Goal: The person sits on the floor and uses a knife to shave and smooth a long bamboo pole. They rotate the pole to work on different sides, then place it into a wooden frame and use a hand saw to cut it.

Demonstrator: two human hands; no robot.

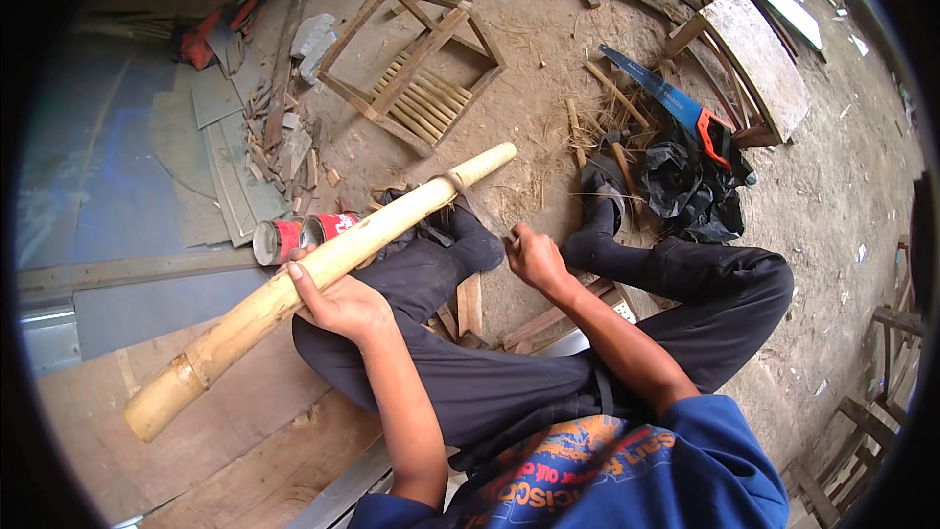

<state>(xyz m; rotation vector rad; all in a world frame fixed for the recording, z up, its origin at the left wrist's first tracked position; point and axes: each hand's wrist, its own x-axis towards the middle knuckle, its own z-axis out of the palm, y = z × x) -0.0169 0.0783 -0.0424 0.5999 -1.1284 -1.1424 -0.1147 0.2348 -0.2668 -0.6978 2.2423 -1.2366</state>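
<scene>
A long, pale yellow bamboo pole (245,333) slants across my left thigh, its far end up at the middle and its near end at the lower left. Around its middle is my left hand (343,306), fingers wrapped and thumb on top. My right hand (537,259) is closed in a fist on a knife (480,211), whose handle is hidden by the fingers. The dark blade reaches up and left to the pole near its far end and meets the surface at a dark band there. Both my feet rest on the ground beyond, in dark socks.
Two red cans (277,241) stand beside the pole. A wooden frame with bamboo slats (421,73) lies ahead. At the right are a blue handsaw (666,96), crumpled black plastic (685,198) and a white-topped wooden piece (759,59). Wood scraps (294,152) and boards (196,274) lie at the left.
</scene>
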